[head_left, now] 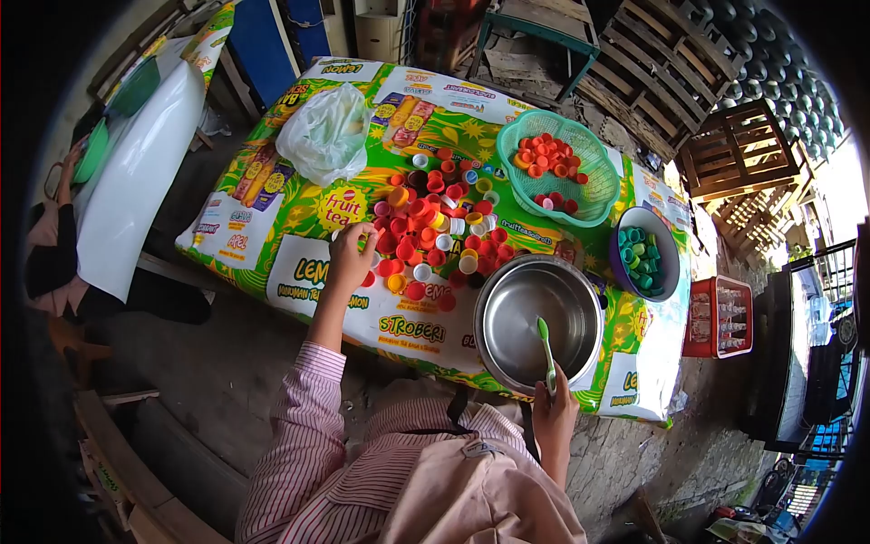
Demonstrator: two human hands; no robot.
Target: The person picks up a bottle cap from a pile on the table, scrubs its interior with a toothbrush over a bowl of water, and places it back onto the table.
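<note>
My right hand (555, 412) is closed around the handle of a green and white toothbrush (545, 344). The brush's head points up over a round steel bowl (485, 313) at the table's near edge. At the left side of a loose pile of bottle caps (430, 234), my left hand (352, 257) has its fingers pinched together. What it holds, if anything, is too small to make out. Most caps in the pile are red, with some white, orange and dark ones among them.
A green mesh basket (594, 207) with red and orange caps stands behind the steel bowl. To its right is a purple bowl (671, 245) of green caps. A plastic bag (324, 136) lies back left. A red crate (696, 317) stands beyond the table. Another person (63, 245) is at far left.
</note>
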